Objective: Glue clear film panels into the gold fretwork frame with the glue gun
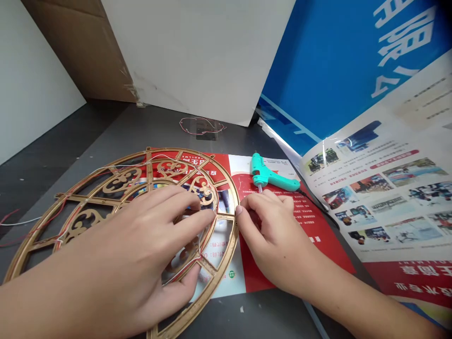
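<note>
1. The left hand (141, 240) lies over the lower left of the round gold lattice panel (150, 170). Its fingers are spread and extended rather than clenched, with the fingertips on the inner ring of the panel, and the thumb (190, 282) reaches down over a lower opening.
2. The right hand (271, 230) sits at the panel's right rim, at the centre of the view. Its fingers curl inward and the thumb tip touches the rim, but whether they grasp anything there is too small to tell.
3. The panel lies flat at lower left, its right half resting on a red-and-white printed flyer (303, 221). Thin red wires (49, 219) run along its ribs and scrollwork, and a white wire trails off to the left.
4. A teal hot glue gun (271, 174) lies on the flyer just above the right hand's fingers, its nozzle pointing down at them.
5. A loop of fine pink wire (202, 123) lies on the dark grey tabletop (88, 134) at upper centre.
6. A glossy printed brochure (384, 197) fills the right side, with a blue banner (318, 61) behind it. A white board (190, 52) and brown cardboard (70, 42) lean at the top.
</note>
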Available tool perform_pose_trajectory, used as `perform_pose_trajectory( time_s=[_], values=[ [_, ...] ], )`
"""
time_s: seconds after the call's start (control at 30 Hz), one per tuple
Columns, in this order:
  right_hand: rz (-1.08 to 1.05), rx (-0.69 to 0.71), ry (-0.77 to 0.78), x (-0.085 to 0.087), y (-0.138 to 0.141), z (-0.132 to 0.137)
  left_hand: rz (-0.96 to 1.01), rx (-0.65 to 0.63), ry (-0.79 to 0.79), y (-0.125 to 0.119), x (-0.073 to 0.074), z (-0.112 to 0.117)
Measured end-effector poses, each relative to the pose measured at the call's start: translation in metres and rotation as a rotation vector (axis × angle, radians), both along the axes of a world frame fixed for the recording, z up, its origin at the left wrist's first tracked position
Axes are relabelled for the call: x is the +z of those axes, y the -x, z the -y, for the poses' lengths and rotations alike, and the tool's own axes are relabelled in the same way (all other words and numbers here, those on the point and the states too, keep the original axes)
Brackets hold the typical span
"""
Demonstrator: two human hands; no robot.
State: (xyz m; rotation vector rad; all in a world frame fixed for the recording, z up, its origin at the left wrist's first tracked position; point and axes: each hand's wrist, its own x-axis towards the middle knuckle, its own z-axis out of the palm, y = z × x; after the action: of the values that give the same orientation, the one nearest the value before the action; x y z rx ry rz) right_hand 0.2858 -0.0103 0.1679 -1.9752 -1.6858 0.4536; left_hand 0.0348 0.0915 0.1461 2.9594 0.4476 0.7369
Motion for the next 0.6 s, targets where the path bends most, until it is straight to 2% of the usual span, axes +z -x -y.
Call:
perform_pose_trajectory(
  time_s=[0.3,0.6],
  values=[
    [0.011,-0.008,-0.026,0.000,-0.001,0.000,-0.009,0.006,-0.045,0.003,0.007,-0.001],
    [-0.001,-0.006,0.021,0.002,0.002,-0.001,-0.055,-0.010,-0.094,0.004,0.011,-0.004]
  ],
)
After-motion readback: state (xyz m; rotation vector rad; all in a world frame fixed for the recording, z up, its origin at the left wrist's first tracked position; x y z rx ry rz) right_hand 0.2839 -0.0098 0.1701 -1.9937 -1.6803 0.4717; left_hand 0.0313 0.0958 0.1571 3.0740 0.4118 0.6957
